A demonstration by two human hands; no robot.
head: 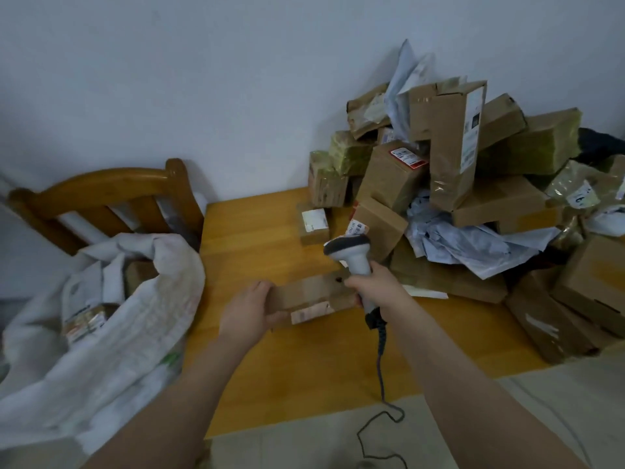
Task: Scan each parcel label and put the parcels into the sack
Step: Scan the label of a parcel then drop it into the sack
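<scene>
My left hand (248,309) grips the left end of a flat brown cardboard parcel (309,294), held just above the wooden table (257,238); a white label shows on its near side. My right hand (375,282) grips the handle of a grey and white barcode scanner (351,248), whose head sits above the parcel's right end. At the left stands a white sack (111,336), open, with several parcels inside. A big pile of cardboard boxes and grey mailer bags (473,184) covers the right of the table.
A wooden chair (111,198) stands behind the sack against the white wall. The scanner's coiled cable (382,367) hangs down over the table's near edge onto the pale floor. A small labelled box (314,225) lies apart from the pile.
</scene>
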